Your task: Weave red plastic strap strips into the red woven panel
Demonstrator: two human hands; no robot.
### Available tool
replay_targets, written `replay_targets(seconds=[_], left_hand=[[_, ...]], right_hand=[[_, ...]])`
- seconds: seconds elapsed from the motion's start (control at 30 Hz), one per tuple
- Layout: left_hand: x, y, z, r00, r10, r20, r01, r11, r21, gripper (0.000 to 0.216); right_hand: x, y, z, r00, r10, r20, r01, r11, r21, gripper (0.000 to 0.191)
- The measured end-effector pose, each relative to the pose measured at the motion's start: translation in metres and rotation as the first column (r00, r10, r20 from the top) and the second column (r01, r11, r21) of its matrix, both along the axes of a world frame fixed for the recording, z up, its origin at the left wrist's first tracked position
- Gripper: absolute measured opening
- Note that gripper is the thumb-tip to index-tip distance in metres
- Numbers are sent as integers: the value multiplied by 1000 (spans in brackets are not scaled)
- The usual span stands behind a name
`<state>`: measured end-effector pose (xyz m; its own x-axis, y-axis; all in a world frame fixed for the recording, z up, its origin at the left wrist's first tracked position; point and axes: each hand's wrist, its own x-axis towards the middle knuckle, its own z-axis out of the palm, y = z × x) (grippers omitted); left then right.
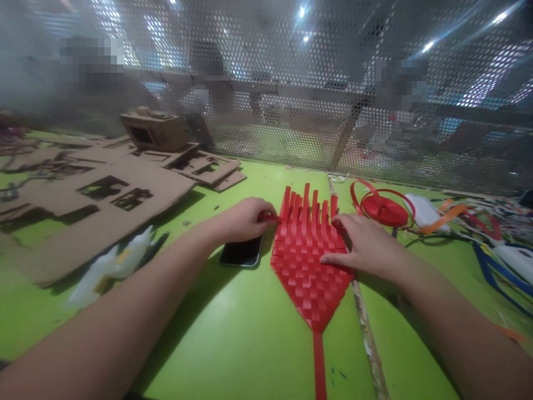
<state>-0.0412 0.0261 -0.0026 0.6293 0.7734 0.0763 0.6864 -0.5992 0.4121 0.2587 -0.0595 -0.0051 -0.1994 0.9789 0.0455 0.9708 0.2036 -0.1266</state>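
A red woven strip mat [308, 261], fan-shaped with a long tail toward me, lies on the green table [233, 333]. Its loose strip ends stick up at the far side. My left hand [245, 218] pinches a red strip at the mat's upper left edge. Resting flat on the mat's right side is my right hand [364, 244], fingers spread and pressing the weave down. A black phone [242, 253] lies just left of the mat, under my left hand.
Cut cardboard sheets [95, 194] and a small cardboard box [154, 129] cover the far left. A white glue bottle [110, 266] lies at left. A red ribbon roll [383, 209], orange, blue and white strips lie at right. Perforated metal screen [291, 83] stands behind.
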Motion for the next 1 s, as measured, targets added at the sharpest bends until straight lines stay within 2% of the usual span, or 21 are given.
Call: replay_targets(seconds=[0.17,0.27,0.5,0.63,0.87,0.93,1.0], left_hand=[[10,1,-10,999,13,53,-17,997,70,35],[12,2,-14,998,-27,60,23,997,70,31],[8,4,-10,994,-106,0,106,993,44,27],[9,2,-9,994,-107,-11,108,992,61,27],[13,-6,-10,991,-73,-109,96,971,221,20],[15,-10,-8,990,-76,-118,100,970,221,23],[18,-17,-5,991,-90,-103,110,972,206,36]], right_hand=[[-2,-1,0,997,-33,74,30,999,44,87],[-1,-1,0,995,-10,102,6,999,34,80],[-3,-2,2,986,26,163,-32,999,35,71],[-3,-2,1,989,16,147,-19,1000,23,73],[-1,-2,-2,998,-12,54,9,999,51,80],[-1,-2,-2,999,23,23,-25,998,55,81],[0,-2,-3,998,66,2,-66,997,38,78]])
